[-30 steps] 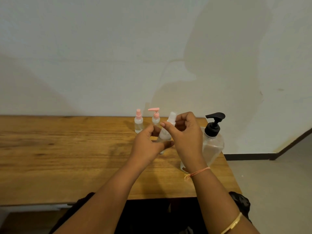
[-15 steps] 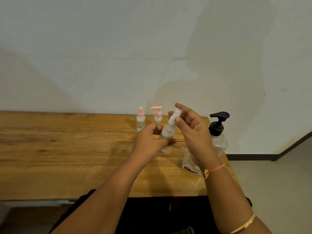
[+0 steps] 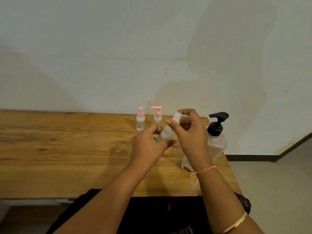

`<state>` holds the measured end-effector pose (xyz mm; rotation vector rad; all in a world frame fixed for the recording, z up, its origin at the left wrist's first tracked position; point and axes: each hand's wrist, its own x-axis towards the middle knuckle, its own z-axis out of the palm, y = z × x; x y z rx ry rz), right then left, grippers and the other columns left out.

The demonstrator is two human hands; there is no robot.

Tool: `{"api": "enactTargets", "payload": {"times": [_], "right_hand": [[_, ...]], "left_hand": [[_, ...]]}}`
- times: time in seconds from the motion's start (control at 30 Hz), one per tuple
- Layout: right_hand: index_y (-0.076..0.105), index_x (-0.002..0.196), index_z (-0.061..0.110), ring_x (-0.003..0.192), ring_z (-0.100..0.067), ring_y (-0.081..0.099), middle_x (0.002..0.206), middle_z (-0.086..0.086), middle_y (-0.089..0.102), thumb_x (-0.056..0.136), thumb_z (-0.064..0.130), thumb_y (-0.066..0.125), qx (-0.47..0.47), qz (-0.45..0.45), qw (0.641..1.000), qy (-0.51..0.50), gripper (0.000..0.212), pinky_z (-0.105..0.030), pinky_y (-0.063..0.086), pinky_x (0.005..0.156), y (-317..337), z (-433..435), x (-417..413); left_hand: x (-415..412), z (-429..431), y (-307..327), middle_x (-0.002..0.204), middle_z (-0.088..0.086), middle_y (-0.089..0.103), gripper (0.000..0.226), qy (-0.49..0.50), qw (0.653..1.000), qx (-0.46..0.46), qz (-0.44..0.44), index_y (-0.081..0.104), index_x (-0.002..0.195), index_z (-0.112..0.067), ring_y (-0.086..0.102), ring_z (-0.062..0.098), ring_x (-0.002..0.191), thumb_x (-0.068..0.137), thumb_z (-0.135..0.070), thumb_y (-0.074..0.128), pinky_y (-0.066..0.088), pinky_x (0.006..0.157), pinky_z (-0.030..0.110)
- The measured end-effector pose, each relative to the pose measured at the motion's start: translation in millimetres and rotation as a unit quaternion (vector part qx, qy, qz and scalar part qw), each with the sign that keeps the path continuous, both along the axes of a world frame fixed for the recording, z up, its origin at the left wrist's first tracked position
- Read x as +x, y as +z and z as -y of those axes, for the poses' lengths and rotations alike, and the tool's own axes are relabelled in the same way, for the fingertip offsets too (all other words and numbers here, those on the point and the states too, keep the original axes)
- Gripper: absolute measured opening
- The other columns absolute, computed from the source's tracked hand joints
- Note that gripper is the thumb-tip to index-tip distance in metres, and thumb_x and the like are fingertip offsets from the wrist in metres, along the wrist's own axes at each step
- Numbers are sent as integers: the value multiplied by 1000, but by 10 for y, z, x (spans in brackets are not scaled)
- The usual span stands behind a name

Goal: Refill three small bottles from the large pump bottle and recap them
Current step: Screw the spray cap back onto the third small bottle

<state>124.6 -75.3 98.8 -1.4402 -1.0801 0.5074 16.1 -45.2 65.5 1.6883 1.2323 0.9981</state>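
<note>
Left grip (image 3: pixel 148 146) on bottle (image 3: pixel 166 134), clear, tilted

From my remote seat, the counter (image 3: pixel 67 149) runs across in front of me, its far edge against the wall (image 3: pixel 152 48). Near that far edge two bottles stand upright side by side, the spray-top bottle (image 3: pixel 140 121) left of the small pump-top bottle (image 3: pixel 158 115), with a gap between them. Just in front of them and slightly right, above the counter, my left grip (image 3: pixel 148 146) holds the third small bottle (image 3: pixel 166 134) tilted, top leaning right and away. My right grip (image 3: pixel 189 130) pinches its cap (image 3: pixel 177 115). The large pump bottle (image 3: pixel 217 141) stands on the counter near the right end, partly behind my right wrist. The floor (image 3: pixel 270 183) lies to the right of the counter.
</note>
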Motion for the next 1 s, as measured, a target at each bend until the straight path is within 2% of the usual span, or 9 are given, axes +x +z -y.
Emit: {"api": "enactTargets", "payload": {"times": [0.1, 0.23, 0.3, 0.43, 0.53, 0.63, 0.73, 0.83, 1.0], "right_hand": [[50, 88, 36, 65, -7, 57, 72, 2, 60, 77, 29, 75, 0, 15, 1000, -26, 29, -17, 47, 55, 28, -11, -24], [52, 113, 34, 65, -3, 53, 75, 4, 56, 84, 28, 68, -15, 25, 999, 19, 33, -11, 44, 57, 47, 9, -2], [57, 121, 30, 74, 0, 56, 87, 7, 60, 88, 31, 62, -16, 10, 999, 41, 33, -9, 44, 63, 58, 22, 28], [54, 130, 18, 96, 9, 59, 110, 10, 62, 93, 6, 54, -16, -50, 994, 98, 39, -7, 47, 77, 87, 22, 104], [56, 126, 15, 97, 3, 61, 107, 2, 66, 89, -3, 56, -22, -47, 993, 102, 41, -11, 49, 82, 79, 15, 103], [58, 116, 22, 82, 5, 61, 91, 11, 64, 88, 3, 61, -31, -11, 997, 74, 34, -14, 51, 75, 35, -2, 74], [54, 105, 24, 81, -4, 61, 85, 7, 62, 84, 12, 68, -31, 13, 999, 34, 27, -14, 51, 68, 8, -1, 57], [50, 96, 20, 73, -3, 58, 79, 6, 59, 79, 18, 74, -17, 16, 1000, -4, 30, -10, 47, 59, 14, 4, 18], [46, 90, 24, 74, -4, 58, 81, 10, 57, 75, 15, 78, 9, 10, 1000, -26, 36, -13, 48, 62, 34, -20, -17]], "left_hand": [[2, -2, 19, 83, -10, 66, 32, -4, 1000, 0, 1, 53, 74, -26, 66, 10, 76, 65, -29, 84, 52, 59, 30], [-8, -24, 70, 82, -14, 62, 30, -21, 1000, -3, -6, 54, 74, -26, 60, 2, 80, 66, -28, 83, 49, 62, 23], [-22, -45, 70, 82, -14, 62, 31, -27, 1000, -8, -11, 54, 74, -27, 58, -1, 82, 65, -29, 83, 48, 65, 25], [-43, -60, 71, 82, -13, 63, 33, -18, 1000, -16, -4, 52, 70, -27, 57, 3, 82, 63, -28, 85, 41, 63, 25], [-51, -49, 72, 80, -14, 61, 34, -15, 1000, -3, -9, 51, 69, -27, 55, 1, 79, 63, -28, 84, 39, 61, 24], [-64, -33, 43, 83, -13, 63, 33, -8, 999, 24, -36, 54, 74, -26, 58, 4, 80, 64, -33, 84, 48, 63, 28], [-60, -20, 43, 86, -12, 64, 32, 0, 997, 43, -65, 58, 81, -25, 60, 6, 79, 65, -36, 83, 51, 62, 31], [-51, -14, 49, 89, -13, 65, 32, 6, 996, 48, -77, 58, 84, -26, 60, 6, 79, 66, -36, 82, 52, 63, 32], [-33, -9, 70, 89, -12, 66, 31, 0, 997, 40, -64, 58, 83, -26, 62, 8, 79, 66, -34, 83, 54, 66, 36]]}}
